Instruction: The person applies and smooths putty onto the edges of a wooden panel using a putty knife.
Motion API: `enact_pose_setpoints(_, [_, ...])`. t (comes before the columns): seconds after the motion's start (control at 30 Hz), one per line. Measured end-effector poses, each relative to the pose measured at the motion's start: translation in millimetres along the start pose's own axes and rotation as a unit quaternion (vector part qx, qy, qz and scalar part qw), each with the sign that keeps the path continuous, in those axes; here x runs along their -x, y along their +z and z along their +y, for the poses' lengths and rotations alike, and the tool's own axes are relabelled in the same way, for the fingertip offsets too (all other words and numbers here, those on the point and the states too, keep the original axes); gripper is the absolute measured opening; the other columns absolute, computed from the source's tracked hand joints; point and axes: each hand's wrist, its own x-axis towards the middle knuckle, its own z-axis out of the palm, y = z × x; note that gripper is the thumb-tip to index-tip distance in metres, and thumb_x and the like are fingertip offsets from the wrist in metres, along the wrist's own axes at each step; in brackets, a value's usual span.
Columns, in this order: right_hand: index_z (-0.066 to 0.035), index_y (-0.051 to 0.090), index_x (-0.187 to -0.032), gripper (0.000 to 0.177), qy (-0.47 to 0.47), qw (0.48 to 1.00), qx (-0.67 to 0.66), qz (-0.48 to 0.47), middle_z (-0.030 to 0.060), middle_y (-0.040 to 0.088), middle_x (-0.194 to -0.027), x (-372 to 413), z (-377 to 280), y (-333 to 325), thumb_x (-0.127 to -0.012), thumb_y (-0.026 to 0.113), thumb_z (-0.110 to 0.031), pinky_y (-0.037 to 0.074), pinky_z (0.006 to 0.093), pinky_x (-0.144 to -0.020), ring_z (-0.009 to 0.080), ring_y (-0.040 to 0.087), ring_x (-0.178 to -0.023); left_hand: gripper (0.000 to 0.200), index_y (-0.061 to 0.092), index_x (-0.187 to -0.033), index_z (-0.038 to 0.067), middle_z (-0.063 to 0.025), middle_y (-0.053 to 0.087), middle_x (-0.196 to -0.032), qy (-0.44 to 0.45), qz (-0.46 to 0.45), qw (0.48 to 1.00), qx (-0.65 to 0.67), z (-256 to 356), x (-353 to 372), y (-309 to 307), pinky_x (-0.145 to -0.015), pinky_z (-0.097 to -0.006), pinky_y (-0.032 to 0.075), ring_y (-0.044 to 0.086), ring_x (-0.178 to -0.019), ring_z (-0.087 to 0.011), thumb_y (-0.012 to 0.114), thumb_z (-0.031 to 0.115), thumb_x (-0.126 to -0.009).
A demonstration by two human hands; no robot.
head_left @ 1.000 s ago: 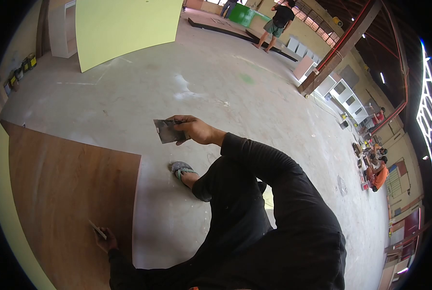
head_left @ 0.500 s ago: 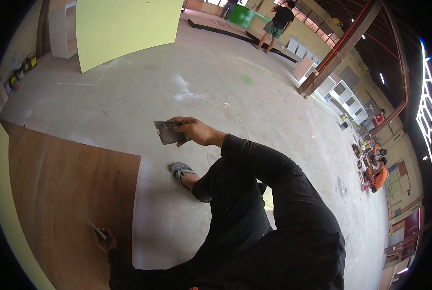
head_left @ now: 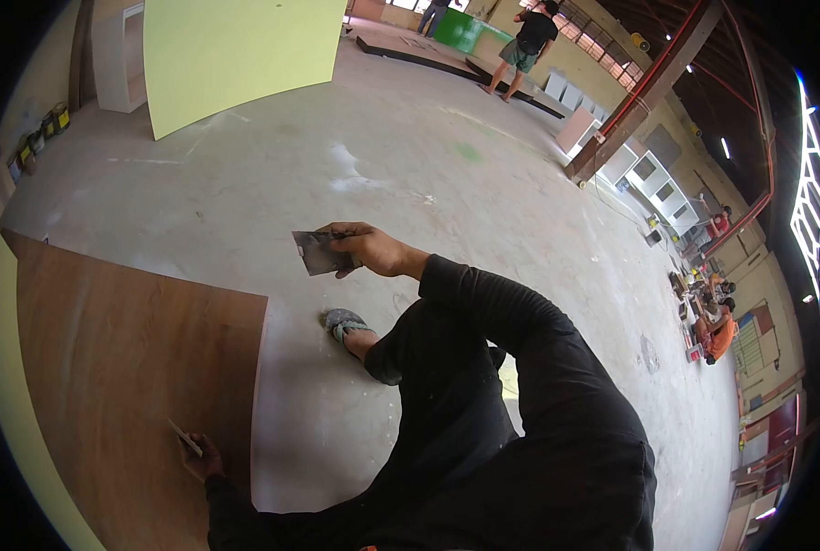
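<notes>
In the head view my right hand (head_left: pixel 378 250) is raised over the floor, its fingers and thumb closed on the edge of a flat, smudged grey scraper plate (head_left: pixel 314 253). At lower left, my left hand (head_left: pixel 204 458) grips a thin, flat scraper (head_left: pixel 186 438) with a pale edge. That hand is low over a brown wood-grain panel (head_left: pixel 125 349), and the scraper's far tip overlaps the panel's surface. Part of the left hand's fingers is hidden behind the scraper. My sandalled foot (head_left: pixel 346 323) rests on the floor beyond the panel's corner.
A yellow-green panel (head_left: pixel 240 60) stands at the upper left, near a white cabinet (head_left: pixel 119 60) and several cans (head_left: pixel 47 129). A person (head_left: pixel 531 46) stands at the back. Right of them is a post (head_left: pixel 644 92); several people (head_left: pixel 715 331) crouch at far right.
</notes>
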Motion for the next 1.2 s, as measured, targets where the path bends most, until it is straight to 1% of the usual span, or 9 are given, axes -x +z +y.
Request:
enact_pose_setpoints(0.43, [-0.006,0.051,-0.134,0.039,-0.006,1.000,0.008,-0.003,0.0117,0.060,-0.120,1,-1,3,-0.097,0.045,-0.018,0.056,0.0329,-0.080,0.0208,0.061,-0.104,0.024,0.067,-0.110,0.005,-0.0072,0.071,-0.096,0.004,0.004,1.000,0.003,4,2,-5,-0.085,-0.0446,0.060,0.070,-0.089,-0.0222,0.057,0.023,-0.097])
enact_pose_setpoints(0.5, [-0.006,0.051,-0.133,0.039,-0.005,1.000,0.009,-0.003,0.0116,0.060,-0.119,1,0,2,-0.097,0.045,-0.018,0.056,0.0327,-0.079,0.0205,0.061,-0.104,0.024,0.067,-0.110,0.006,-0.0071,0.072,-0.098,-0.004,0.020,1.000,0.012,5,0,-9,-0.085,-0.0450,0.059,0.070,-0.089,-0.0227,0.057,0.022,-0.097])
enact_pose_setpoints(0.57, [-0.004,0.048,-0.138,0.039,0.007,1.000,0.004,-0.015,0.0117,0.059,-0.125,0,0,1,-0.100,0.044,-0.015,0.056,0.0351,-0.083,0.0217,0.059,-0.111,0.023,0.067,-0.110,0.006,-0.0069,0.072,-0.097,-0.006,0.014,1.000,0.013,5,1,-7,-0.085,-0.0450,0.059,0.070,-0.089,-0.0227,0.057,0.022,-0.096])
enact_pose_setpoints(0.63, [-0.004,0.048,-0.137,0.039,0.008,1.000,0.004,-0.016,0.0114,0.059,-0.125,0,0,1,-0.100,0.044,-0.015,0.056,0.0351,-0.083,0.0215,0.059,-0.111,0.023,0.067,-0.110,0.006,-0.0068,0.072,-0.097,-0.008,0.009,1.000,0.014,5,1,-7,-0.085,-0.0451,0.059,0.070,-0.089,-0.0227,0.057,0.022,-0.096])
enact_pose_setpoints(0.7, [-0.005,0.048,-0.137,0.039,0.010,1.000,0.004,-0.016,0.0110,0.059,-0.125,0,0,1,-0.100,0.044,-0.015,0.056,0.0350,-0.083,0.0213,0.059,-0.110,0.023,0.067,-0.110,0.006,-0.0067,0.072,-0.098,-0.003,0.036,0.999,0.019,6,2,-8,-0.085,-0.0451,0.059,0.070,-0.089,-0.0226,0.058,0.022,-0.096])
enact_pose_setpoints(0.77, [-0.006,0.052,-0.133,0.039,-0.011,1.000,0.006,-0.009,0.0106,0.061,-0.118,0,2,2,-0.097,0.046,-0.019,0.056,0.0321,-0.078,0.0190,0.061,-0.101,0.023,0.067,-0.110,0.007,-0.0067,0.072,-0.097,0.000,0.034,0.999,0.013,6,0,-10,-0.085,-0.0450,0.059,0.071,-0.088,-0.0225,0.058,0.022,-0.096])
enact_pose_setpoints(0.9, [-0.006,0.052,-0.133,0.038,-0.010,1.000,0.010,-0.006,0.0106,0.061,-0.118,0,2,3,-0.098,0.046,-0.019,0.056,0.0321,-0.078,0.0190,0.061,-0.100,0.024,0.067,-0.110,0.007,-0.0072,0.072,-0.096,-0.004,0.005,1.000,0.007,5,1,-8,-0.085,-0.0450,0.059,0.070,-0.088,-0.0224,0.059,0.024,-0.096])
enact_pose_setpoints(1.0, [-0.005,0.052,-0.133,0.038,-0.009,1.000,0.013,-0.009,0.0107,0.061,-0.118,-1,2,2,-0.098,0.046,-0.019,0.056,0.0323,-0.078,0.0192,0.061,-0.100,0.024,0.067,-0.109,0.006,-0.0075,0.072,-0.095,-0.007,0.030,0.999,0.017,7,2,-7,-0.084,-0.0452,0.060,0.070,-0.088,-0.0225,0.058,0.025,-0.097])
enact_pose_setpoints(1.2, [-0.006,0.052,-0.133,0.038,-0.005,1.000,0.017,-0.015,0.0110,0.061,-0.118,-3,4,-1,-0.097,0.047,-0.018,0.056,0.0321,-0.078,0.0195,0.061,-0.100,0.023,0.067,-0.109,0.007,-0.0069,0.071,-0.094,0.005,0.029,0.999,0.014,5,1,-9,-0.083,-0.0448,0.060,0.070,-0.087,-0.0222,0.058,0.025,-0.097])
